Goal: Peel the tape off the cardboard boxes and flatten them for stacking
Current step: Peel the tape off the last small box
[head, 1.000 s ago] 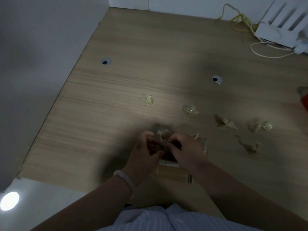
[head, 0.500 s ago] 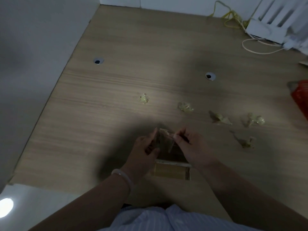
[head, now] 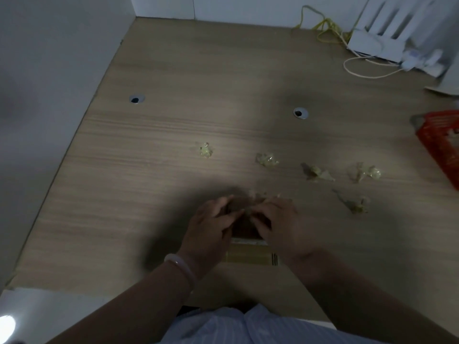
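Note:
A small cardboard box (head: 248, 256) sits on the wooden desk (head: 198, 70) near its front edge, mostly hidden under my hands. My left hand (head: 211, 227), with a pale bracelet on its wrist, grips the box's left side. My right hand (head: 280, 224) grips its right side, and its fingertips pinch at a crumpled strip of tape (head: 257, 196) at the box's far top edge. Both thumbs meet over the dark middle of the box. Several balled-up tape scraps lie beyond, such as one (head: 205, 150) to the left and another (head: 266, 160) further right.
More tape scraps (head: 316, 172) lie right of my hands. A red box (head: 442, 140) sits at the right edge. A white router (head: 377, 43) with yellow and white cables stands at the back right. Two cable holes (head: 300, 112) pierce the desk. A wall borders the left.
My hands had spread apart, lifting tape off the box top half a second ago. Now they have closed together again over the box. The view has shifted slightly.

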Motion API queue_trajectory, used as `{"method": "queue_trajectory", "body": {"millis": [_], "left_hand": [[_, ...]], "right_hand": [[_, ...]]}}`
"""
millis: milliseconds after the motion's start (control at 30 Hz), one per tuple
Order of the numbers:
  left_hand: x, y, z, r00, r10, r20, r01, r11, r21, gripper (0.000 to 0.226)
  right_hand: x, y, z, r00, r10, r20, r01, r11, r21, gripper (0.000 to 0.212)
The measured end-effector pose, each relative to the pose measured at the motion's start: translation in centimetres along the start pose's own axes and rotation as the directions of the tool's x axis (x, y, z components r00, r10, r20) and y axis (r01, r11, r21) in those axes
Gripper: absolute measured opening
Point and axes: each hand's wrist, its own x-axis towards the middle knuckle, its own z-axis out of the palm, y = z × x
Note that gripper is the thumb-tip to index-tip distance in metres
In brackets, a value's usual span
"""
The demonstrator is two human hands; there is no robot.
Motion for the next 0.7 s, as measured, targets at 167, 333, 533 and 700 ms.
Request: {"method": "queue_trajectory", "body": {"millis": [167,333,533,700], "left_hand": [[0.3,0.4,-0.4,1.000,-0.012,-0.027,0.013,0.999,0.034,0.038],[1.0,0.3,-0.2,1.000,-0.028,-0.010,0.029,0.998,0.050,0.040],[1.4,0.0,-0.1,0.999,-0.005,0.051,-0.004,0.985,0.170,0.067],[1.4,-0.5,0.5,0.994,0.049,0.098,-0.070,0.972,0.226,0.060]], "right_hand": [[0.1,-0.4,-0.3,0.998,-0.063,0.028,0.064,0.996,-0.055,0.041],[1.0,-0.3,-0.4,0.983,0.151,0.104,-0.141,0.985,-0.095,0.024],[0.4,-0.7,0.4,0.972,0.226,0.065,-0.214,0.964,-0.161,0.035],[0.8,-1.4,0.6,0.967,0.235,0.100,-0.214,0.958,-0.189,0.021]]}}
